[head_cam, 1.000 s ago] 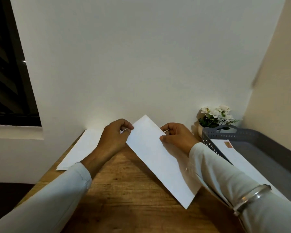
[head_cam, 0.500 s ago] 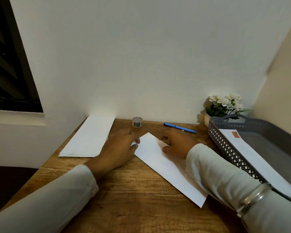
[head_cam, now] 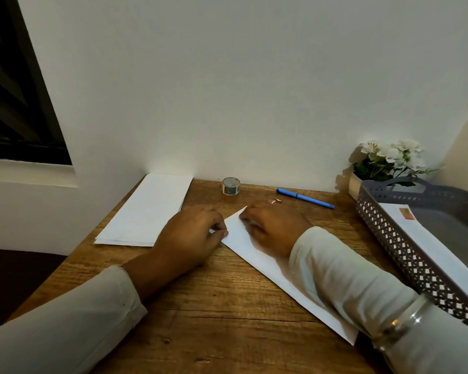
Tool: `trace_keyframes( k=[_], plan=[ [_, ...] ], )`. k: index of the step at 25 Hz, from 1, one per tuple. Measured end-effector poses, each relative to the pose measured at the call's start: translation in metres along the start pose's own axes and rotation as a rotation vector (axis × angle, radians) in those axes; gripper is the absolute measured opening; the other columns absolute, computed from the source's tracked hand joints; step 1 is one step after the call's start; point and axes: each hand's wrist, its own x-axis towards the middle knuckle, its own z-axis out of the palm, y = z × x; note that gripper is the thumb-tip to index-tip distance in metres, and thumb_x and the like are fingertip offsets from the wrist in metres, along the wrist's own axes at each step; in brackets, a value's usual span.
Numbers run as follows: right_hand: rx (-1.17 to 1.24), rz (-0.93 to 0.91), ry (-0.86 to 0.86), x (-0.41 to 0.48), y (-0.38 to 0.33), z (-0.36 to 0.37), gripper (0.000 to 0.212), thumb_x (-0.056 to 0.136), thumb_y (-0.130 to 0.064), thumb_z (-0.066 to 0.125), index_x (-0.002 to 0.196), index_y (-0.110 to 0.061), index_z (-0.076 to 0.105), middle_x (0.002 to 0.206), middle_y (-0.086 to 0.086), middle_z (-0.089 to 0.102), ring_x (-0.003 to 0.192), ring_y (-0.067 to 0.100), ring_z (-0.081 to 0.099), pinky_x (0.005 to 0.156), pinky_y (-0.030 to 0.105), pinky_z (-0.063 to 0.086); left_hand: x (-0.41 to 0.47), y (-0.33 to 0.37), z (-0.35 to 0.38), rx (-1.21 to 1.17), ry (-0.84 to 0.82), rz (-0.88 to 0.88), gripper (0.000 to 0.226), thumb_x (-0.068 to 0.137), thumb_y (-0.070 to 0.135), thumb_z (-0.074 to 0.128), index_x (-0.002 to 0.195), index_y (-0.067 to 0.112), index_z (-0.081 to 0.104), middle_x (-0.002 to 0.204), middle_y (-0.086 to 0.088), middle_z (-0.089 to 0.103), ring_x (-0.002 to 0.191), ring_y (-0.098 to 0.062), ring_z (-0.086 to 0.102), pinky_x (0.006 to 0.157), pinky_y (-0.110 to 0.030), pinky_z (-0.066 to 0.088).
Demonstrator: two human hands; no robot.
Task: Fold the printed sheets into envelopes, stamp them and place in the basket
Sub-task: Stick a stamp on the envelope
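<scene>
A long white folded sheet (head_cam: 257, 255) lies diagonally on the wooden table (head_cam: 214, 306). My left hand (head_cam: 192, 233) pinches its left edge near the far end between thumb and forefinger. At the far corner of the sheet sits my right hand (head_cam: 273, 225), fingers bent down onto the paper, with the forearm lying along the sheet and hiding its middle. A stack of printed sheets (head_cam: 149, 209) lies at the back left. The grey perforated basket (head_cam: 405, 255) at the right holds an envelope (head_cam: 430, 244) with a reddish stamp.
A small tape roll (head_cam: 231, 186) and a blue pen (head_cam: 305, 198) lie by the wall behind my hands. A pot of white flowers (head_cam: 389, 157) stands in the back right corner. The table's left edge drops off beside the stack.
The sheet was held up off the table a second ago; both hands have lowered it flat onto the wood. My view has tilted down, showing the tape roll and pen.
</scene>
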Motion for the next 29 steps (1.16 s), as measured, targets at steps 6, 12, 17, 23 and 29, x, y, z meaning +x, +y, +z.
trace_keyframes(
  k=[6, 12, 17, 23, 29],
  plan=[
    [-0.113, -0.032, 0.032, 0.004, -0.014, 0.009, 0.044, 0.099, -0.027, 0.052, 0.143, -0.025, 0.051, 0.145, -0.001, 0.053, 0.13, 0.024, 0.05, 0.108, 0.042, 0.044, -0.001, -0.006, 0.0, -0.044, 0.007, 0.02, 0.014, 0.092, 0.036, 0.066, 0.098, 0.028, 0.076, 0.104, 0.016, 0.07, 0.095, -0.007, 0.059, 0.081, -0.019, 0.047],
    [0.018, 0.015, 0.067, 0.012, 0.001, 0.009, 0.038, 0.103, -0.029, 0.046, 0.14, -0.031, 0.055, 0.138, -0.006, 0.061, 0.123, 0.02, 0.056, 0.1, 0.04, 0.051, 0.002, -0.006, 0.001, 0.039, 0.025, 0.053, 0.018, 0.093, 0.036, 0.065, 0.102, 0.026, 0.077, 0.108, 0.013, 0.072, 0.097, -0.007, 0.06, 0.078, -0.014, 0.039],
    [0.055, 0.06, 0.071, 0.013, 0.008, 0.013, 0.035, 0.104, -0.03, 0.045, 0.136, -0.029, 0.059, 0.131, -0.005, 0.066, 0.117, 0.019, 0.06, 0.098, 0.039, 0.053, 0.014, 0.006, 0.011, 0.174, -0.046, 0.127, 0.036, 0.102, 0.038, 0.045, 0.13, 0.029, 0.065, 0.134, 0.011, 0.063, 0.123, -0.009, 0.053, 0.105, -0.029, 0.042],
    [0.128, 0.089, 0.054, 0.01, 0.013, 0.013, 0.04, 0.105, -0.029, 0.043, 0.144, -0.031, 0.054, 0.145, -0.008, 0.058, 0.131, 0.017, 0.053, 0.109, 0.039, 0.046, 0.02, 0.012, 0.006, 0.239, -0.084, 0.135, 0.038, 0.105, 0.036, 0.04, 0.139, 0.029, 0.057, 0.143, 0.01, 0.054, 0.13, -0.012, 0.048, 0.109, -0.028, 0.038],
    [-0.052, 0.057, 0.041, 0.002, -0.001, 0.002, 0.039, 0.103, -0.026, 0.049, 0.142, -0.029, 0.054, 0.139, -0.003, 0.061, 0.128, 0.022, 0.053, 0.106, 0.04, 0.047, -0.018, -0.007, -0.005, 0.193, -0.019, 0.166, 0.029, 0.099, 0.029, 0.057, 0.125, 0.026, 0.07, 0.131, 0.007, 0.066, 0.119, -0.013, 0.06, 0.094, -0.019, 0.035]
  ],
)
